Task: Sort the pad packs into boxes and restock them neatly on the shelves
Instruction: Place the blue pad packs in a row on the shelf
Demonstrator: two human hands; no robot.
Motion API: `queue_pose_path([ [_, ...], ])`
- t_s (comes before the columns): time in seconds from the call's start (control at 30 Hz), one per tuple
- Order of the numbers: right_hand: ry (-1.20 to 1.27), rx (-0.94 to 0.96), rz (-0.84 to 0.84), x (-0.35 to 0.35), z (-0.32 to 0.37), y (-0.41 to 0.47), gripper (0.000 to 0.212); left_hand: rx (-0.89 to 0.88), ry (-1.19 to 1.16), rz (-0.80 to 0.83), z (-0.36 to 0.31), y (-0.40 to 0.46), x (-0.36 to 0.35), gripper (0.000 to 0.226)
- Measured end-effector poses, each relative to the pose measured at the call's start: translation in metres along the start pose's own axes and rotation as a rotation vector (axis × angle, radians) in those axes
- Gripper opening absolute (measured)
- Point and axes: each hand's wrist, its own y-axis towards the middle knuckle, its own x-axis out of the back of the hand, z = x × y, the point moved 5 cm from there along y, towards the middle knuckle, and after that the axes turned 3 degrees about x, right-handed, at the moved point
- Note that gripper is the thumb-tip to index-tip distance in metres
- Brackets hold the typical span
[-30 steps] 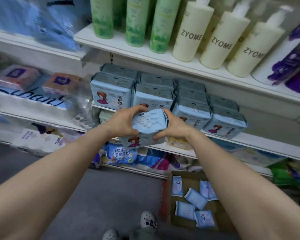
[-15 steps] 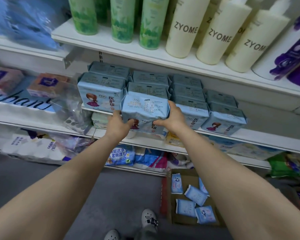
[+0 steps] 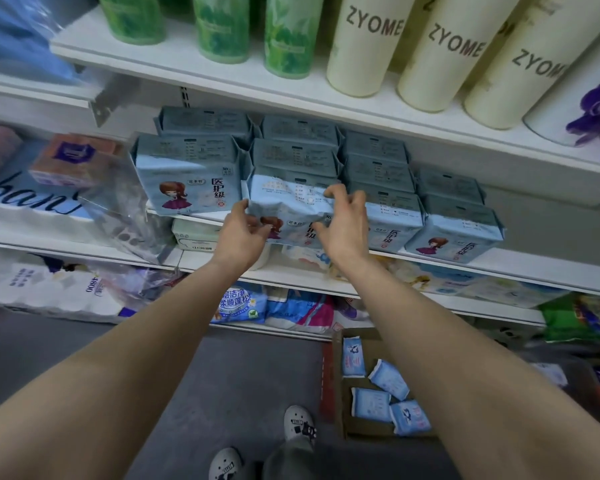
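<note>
On the front edge of the middle shelf (image 3: 499, 263), a blue pad pack (image 3: 284, 199) sits in the gap between two front packs, long side left to right, its front still sticking out past its neighbours. The left hand (image 3: 245, 233) pinches its lower left corner, and the right hand (image 3: 343, 223) curls loosely over its right end, fingers touching the top. The pack lies straight ahead of both hands, so I think a push straight back would line it up.
</note>
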Motion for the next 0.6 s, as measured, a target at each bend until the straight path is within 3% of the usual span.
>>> queue_pose_path([
  [0.43,-0.249,0.017,-0.037,-0.011,0.006,0.031,0.053,-0.006,-0.110,0.105,-0.023,0.031,-0.015,0.056],
  [0.6,-0.210,0.004,0.043,-0.012,-0.001,0.035,0.070,-0.016,-0.055,0.170,-0.026,0.043,-0.021,0.055],
])
